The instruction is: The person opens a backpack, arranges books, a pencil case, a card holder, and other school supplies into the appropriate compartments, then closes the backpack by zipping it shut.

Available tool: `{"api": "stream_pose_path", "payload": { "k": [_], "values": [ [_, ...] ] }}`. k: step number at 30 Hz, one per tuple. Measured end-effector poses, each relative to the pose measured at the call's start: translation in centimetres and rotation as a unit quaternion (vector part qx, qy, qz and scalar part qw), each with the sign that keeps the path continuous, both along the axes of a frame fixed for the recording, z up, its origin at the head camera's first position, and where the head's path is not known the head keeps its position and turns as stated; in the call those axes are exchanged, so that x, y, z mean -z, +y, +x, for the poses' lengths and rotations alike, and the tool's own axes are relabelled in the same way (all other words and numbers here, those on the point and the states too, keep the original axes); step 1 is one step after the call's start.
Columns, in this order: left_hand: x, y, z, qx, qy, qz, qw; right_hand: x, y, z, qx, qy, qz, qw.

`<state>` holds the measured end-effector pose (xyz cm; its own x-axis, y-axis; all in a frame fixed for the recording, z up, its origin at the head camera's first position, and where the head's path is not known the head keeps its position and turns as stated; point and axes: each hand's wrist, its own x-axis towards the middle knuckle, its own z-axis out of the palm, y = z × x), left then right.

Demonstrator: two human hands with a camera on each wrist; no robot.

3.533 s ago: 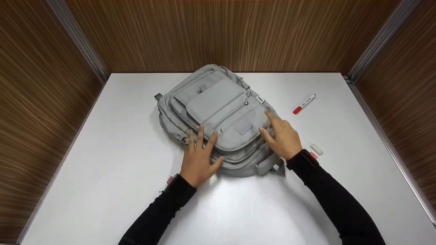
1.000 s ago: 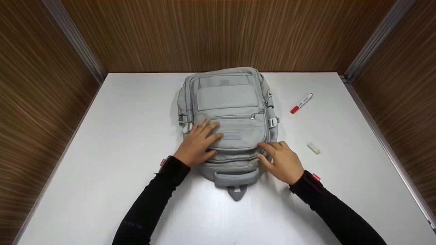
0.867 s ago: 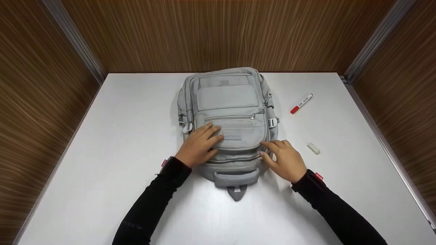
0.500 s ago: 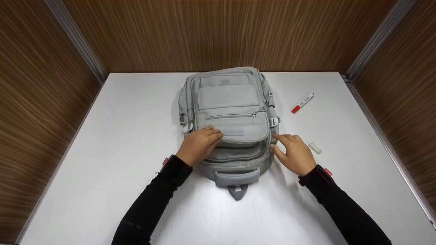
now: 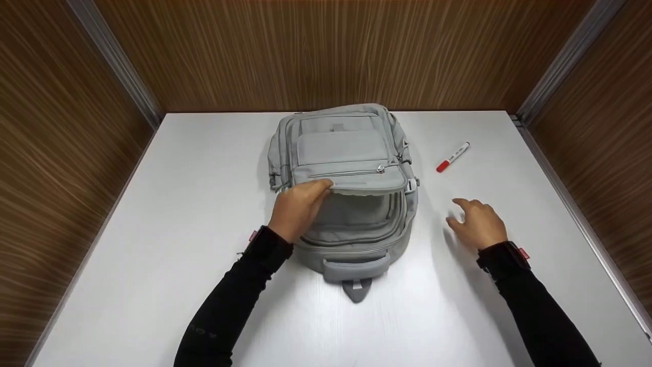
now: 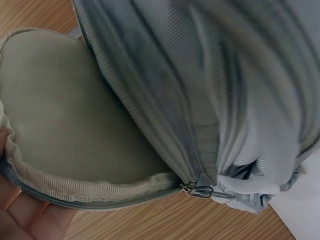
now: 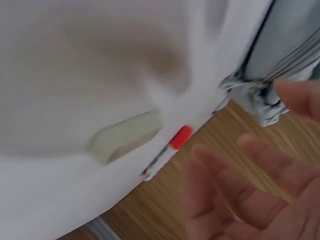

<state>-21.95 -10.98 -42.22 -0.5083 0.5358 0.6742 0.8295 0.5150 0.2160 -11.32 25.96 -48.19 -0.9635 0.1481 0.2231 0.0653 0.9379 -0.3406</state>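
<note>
A grey backpack (image 5: pixel 344 145) lies on its back on the white table, its top handle (image 5: pixel 356 267) toward me. My left hand (image 5: pixel 298 206) pinches the edge of its unzipped front pocket flap (image 5: pixel 369 183) and holds it raised. Inside the gap the grey pocket interior shows; in the left wrist view the flap's pale lining (image 6: pixel 75 115) hangs away from the zipper. My right hand (image 5: pixel 481 224) hovers to the right of the backpack, fingers apart and holding nothing. A pale eraser (image 7: pixel 125 137) lies near it in the right wrist view; in the head view the hand hides it.
A white marker with a red cap (image 5: pixel 453 157) lies on the table (image 5: pixel 204 204) to the right of the backpack. Wood-grain panels (image 5: pixel 326 56) enclose the table at the back and both sides.
The backpack was turned from slanted to straight. My left hand has lifted the front flap up and back, widening the pocket. My right hand has left the backpack's edge and moved right over the eraser.
</note>
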Motion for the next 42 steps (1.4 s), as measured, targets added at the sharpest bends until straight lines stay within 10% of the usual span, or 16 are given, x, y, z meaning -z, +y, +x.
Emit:
{"api": "stream_pose_path", "payload": {
  "k": [6,19,34,42],
  "values": [
    [-1.1,0.3,-0.4,-0.016,0.008,0.001,0.9998,0.5,1.5,0.7,0.016,-0.069,0.013,0.9974],
    [-2.6,0.7,-1.2,-0.024,0.001,-0.018,0.9996,0.9,0.9,0.0,-0.01,-0.078,0.005,0.9969],
    [-3.2,0.5,-1.3,-0.041,0.006,0.001,0.9991,-2.0,-5.5,-3.5,-0.092,0.114,-0.029,0.9887],
    [-3.7,0.7,-1.4,-0.052,0.005,0.017,0.9985,-4.0,-9.9,-6.0,-0.134,0.139,-0.072,0.9786]
  ]
}}
